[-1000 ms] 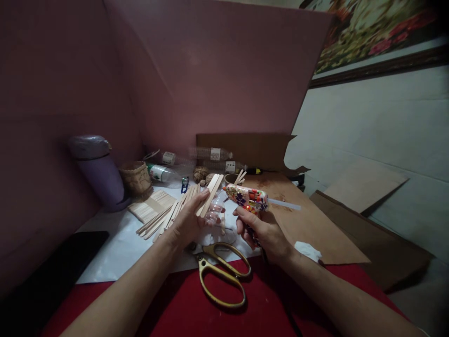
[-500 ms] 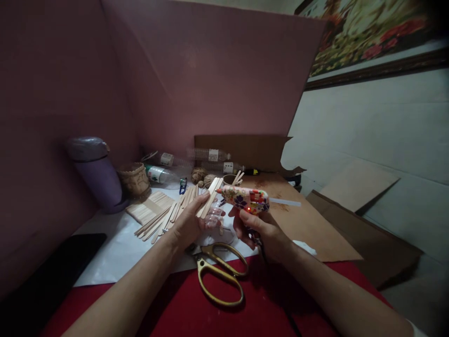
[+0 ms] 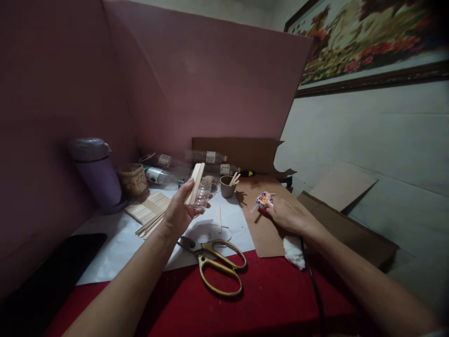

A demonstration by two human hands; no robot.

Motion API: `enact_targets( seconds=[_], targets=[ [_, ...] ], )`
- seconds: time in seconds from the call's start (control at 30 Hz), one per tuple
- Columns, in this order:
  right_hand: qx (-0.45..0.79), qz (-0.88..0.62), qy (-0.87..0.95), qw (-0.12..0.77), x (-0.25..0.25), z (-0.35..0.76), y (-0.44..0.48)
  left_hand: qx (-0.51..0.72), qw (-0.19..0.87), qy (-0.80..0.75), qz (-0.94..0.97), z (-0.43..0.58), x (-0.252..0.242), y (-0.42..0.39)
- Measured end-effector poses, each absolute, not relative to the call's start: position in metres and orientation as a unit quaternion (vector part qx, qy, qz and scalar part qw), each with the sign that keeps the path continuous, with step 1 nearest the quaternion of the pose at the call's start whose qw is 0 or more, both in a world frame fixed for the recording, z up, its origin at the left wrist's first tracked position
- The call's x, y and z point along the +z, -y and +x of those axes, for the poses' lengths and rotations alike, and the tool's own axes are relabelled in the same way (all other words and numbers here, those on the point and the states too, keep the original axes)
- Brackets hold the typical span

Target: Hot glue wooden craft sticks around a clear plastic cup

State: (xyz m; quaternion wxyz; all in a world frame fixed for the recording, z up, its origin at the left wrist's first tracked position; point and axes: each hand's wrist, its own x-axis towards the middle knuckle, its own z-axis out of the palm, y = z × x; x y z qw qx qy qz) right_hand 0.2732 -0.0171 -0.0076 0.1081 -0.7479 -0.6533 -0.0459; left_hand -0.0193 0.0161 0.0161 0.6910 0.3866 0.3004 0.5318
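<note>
My left hand (image 3: 180, 206) is closed around a few wooden craft sticks (image 3: 196, 184), held upright against a clear plastic bottle piece (image 3: 204, 196). On the right, my right hand (image 3: 286, 216) grips a flower-patterned hot glue gun (image 3: 264, 200) low over the brown cardboard sheet (image 3: 270, 241); a translucent glue stick pokes out of it. Its handle is mostly hidden by my fingers. Gold-handled scissors (image 3: 203, 258) lie between my forearms, across the white paper (image 3: 242, 234) and red cloth. A single stick (image 3: 220, 219) rests on the paper.
Bundled craft sticks (image 3: 149, 208) lie left of my hand, near a woven basket (image 3: 133, 180) and purple tumbler (image 3: 100, 180). Plastic bottles (image 3: 159, 175) line the back. A small cup (image 3: 228, 188) holds sticks. A black cord (image 3: 315, 288) runs beside a white cloth (image 3: 293, 252).
My right hand has carried the glue gun from beside the sticks rightward to the cardboard, turning it. My left hand, still holding the sticks, has shifted slightly left and up.
</note>
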Motion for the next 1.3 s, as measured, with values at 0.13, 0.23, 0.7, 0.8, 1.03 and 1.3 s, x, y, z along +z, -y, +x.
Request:
enact_targets(
  seconds=[0.13, 0.23, 0.7, 0.8, 1.03, 1.3],
  targets=[
    [-0.076, -0.741, 0.667, 0.021, -0.006, 0.267, 0.020, 0.567, 0.677, -0.307, 0.355, -0.031, 0.023, -0.021],
    [-0.161, -0.729, 0.666, -0.003, 0.007, 0.243, 0.028, 0.576, 0.673, -0.309, 0.346, -0.035, 0.025, -0.023],
    [0.097, -0.689, 0.712, 0.090, -0.006, 0.120, -0.007, 0.580, 0.669, -0.306, 0.349, -0.027, 0.021, -0.021],
    [0.124, -0.679, 0.715, 0.113, -0.014, 0.119, -0.018, 0.577, 0.675, -0.304, 0.345, -0.026, 0.019, -0.021],
    [0.220, -0.625, 0.707, 0.247, -0.006, 0.147, -0.035, 0.566, 0.670, -0.327, 0.350, -0.026, 0.010, -0.026],
    [0.503, -0.297, 0.531, 0.614, 0.009, 0.164, -0.016, 0.508, 0.694, -0.322, 0.397, -0.014, 0.003, -0.018]
  ],
)
